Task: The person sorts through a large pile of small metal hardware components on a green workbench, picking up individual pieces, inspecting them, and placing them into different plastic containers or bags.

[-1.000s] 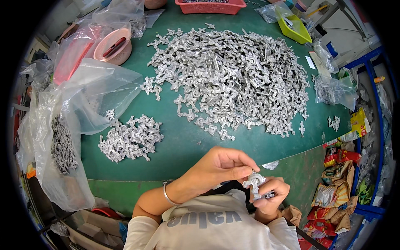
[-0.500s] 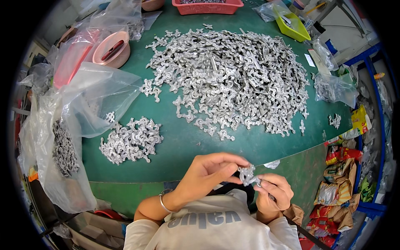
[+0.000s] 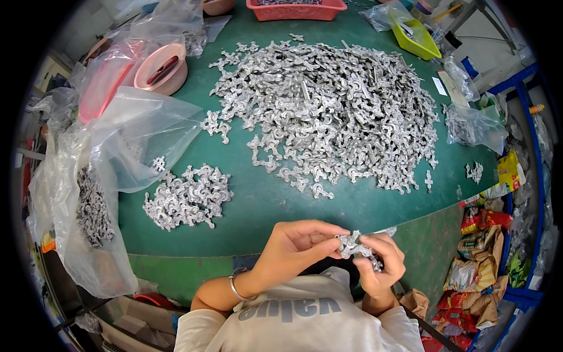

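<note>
Two hands are working low in the frame, just right of centre: the left hand (image 3: 296, 249) pinches a knobbly grey metal piece (image 3: 350, 246) between thumb and fingers, and the right hand (image 3: 381, 261) grips it from the other side, fingers curled over more grey metal, so covered that I can't tell how many pieces are in there. Look beyond, across the smooth green counter (image 3: 246, 202), and it's a great heap of castings (image 3: 334, 117) filling the upper middle, silvery, lobed and curved, tangled into one rough mound with bits straggling off its edges. Lower left, a smaller pile (image 3: 189, 198) of the same shapes, and crowding right up to it comes a crinkled, see-through plastic bag (image 3: 143, 120), its film draped over the counter's left side and blurring whatever lies beneath. Up behind that sits a round pink bowl (image 3: 177, 82) with a red-handled tool (image 3: 162, 69) lying across it. Top centre, a shallow red-pink tray (image 3: 296, 13); upper right, a glossy yellow-green tray (image 3: 427, 47), and below it a flat white card (image 3: 438, 86) near a clear bag (image 3: 485, 132) of grey bits. Far right, blue metal shelving (image 3: 524, 111) runs down the edge, with crumpled, shiny packets (image 3: 469, 276) stacked beside it at lower right.
</note>
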`<action>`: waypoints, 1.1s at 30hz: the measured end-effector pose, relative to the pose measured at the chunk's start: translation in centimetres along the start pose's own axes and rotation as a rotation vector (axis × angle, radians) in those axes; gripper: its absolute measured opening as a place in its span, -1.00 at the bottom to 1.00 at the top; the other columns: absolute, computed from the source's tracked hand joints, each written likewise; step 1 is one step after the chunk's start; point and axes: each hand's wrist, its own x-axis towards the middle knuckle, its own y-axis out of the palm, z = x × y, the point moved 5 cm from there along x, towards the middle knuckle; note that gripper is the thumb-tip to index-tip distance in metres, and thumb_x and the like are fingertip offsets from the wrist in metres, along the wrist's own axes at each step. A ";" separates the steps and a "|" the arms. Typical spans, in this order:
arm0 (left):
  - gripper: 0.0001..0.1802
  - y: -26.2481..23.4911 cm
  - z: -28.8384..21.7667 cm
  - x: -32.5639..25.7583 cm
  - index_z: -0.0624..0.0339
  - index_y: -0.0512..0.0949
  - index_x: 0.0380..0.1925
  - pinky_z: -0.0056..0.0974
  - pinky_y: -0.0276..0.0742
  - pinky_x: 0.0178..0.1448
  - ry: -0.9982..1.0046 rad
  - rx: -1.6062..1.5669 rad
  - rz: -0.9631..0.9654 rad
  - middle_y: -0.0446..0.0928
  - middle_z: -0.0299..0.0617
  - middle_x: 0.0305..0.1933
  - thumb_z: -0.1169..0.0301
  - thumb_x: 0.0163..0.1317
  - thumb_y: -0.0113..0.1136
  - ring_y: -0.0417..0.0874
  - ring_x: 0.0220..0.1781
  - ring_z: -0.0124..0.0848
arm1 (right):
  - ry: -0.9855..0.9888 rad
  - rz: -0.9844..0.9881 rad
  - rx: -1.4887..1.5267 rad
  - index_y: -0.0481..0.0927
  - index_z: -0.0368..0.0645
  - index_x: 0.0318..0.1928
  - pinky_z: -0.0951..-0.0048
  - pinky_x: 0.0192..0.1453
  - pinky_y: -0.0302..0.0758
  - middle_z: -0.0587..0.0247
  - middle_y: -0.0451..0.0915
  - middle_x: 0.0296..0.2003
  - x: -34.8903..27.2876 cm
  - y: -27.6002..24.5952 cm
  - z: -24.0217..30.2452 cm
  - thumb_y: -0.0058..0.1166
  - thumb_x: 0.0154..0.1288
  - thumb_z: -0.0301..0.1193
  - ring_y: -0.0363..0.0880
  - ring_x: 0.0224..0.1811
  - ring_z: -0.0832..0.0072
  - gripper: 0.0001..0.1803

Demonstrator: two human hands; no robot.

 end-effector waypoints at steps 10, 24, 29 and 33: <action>-0.59 -4.5 0.7 2.7 0.19 0.46 -0.10 -0.20 0.37 -0.10 0.398 1.417 -0.434 0.43 -0.09 -0.17 0.55 -0.04 0.19 0.44 -0.16 -0.19 | 0.891 -0.309 1.779 0.25 -0.17 -0.38 0.62 -0.73 0.17 0.31 0.16 -0.52 -1.3 2.8 -8.3 -0.28 0.37 -0.26 0.11 -0.66 0.58 -0.75; -0.78 -3.8 1.5 3.8 0.24 0.54 -0.32 -0.27 0.37 -0.21 0.633 1.307 -0.427 0.48 -0.14 -0.31 0.62 -0.04 0.17 0.49 -0.26 -0.26 | 0.616 0.055 0.384 0.53 -0.34 -0.19 0.71 -0.49 0.28 0.30 0.45 -0.47 -0.2 3.2 -9.4 0.13 0.04 -0.64 0.35 -0.51 0.73 -0.75; -0.85 -2.7 0.4 2.8 0.33 0.56 -0.33 -0.40 0.45 -0.27 0.365 0.690 -0.264 0.56 -0.14 -0.32 0.60 0.04 0.17 0.55 -0.35 -0.42 | 0.323 0.047 0.337 0.51 -0.35 -0.17 0.70 -0.47 0.30 0.30 0.49 -0.44 0.8 2.9 -6.9 0.11 0.03 -0.66 0.37 -0.52 0.71 -0.73; -0.84 -2.4 0.6 2.4 0.39 0.55 -0.30 -0.49 0.46 -0.25 -0.025 0.241 -0.159 0.57 -0.17 -0.29 0.55 0.11 0.15 0.53 -0.37 -0.55 | 0.537 0.059 0.553 0.49 -0.37 -0.21 0.69 -0.50 0.29 0.30 0.48 -0.54 0.5 2.4 -5.5 0.00 0.10 -0.68 0.38 -0.58 0.69 -0.80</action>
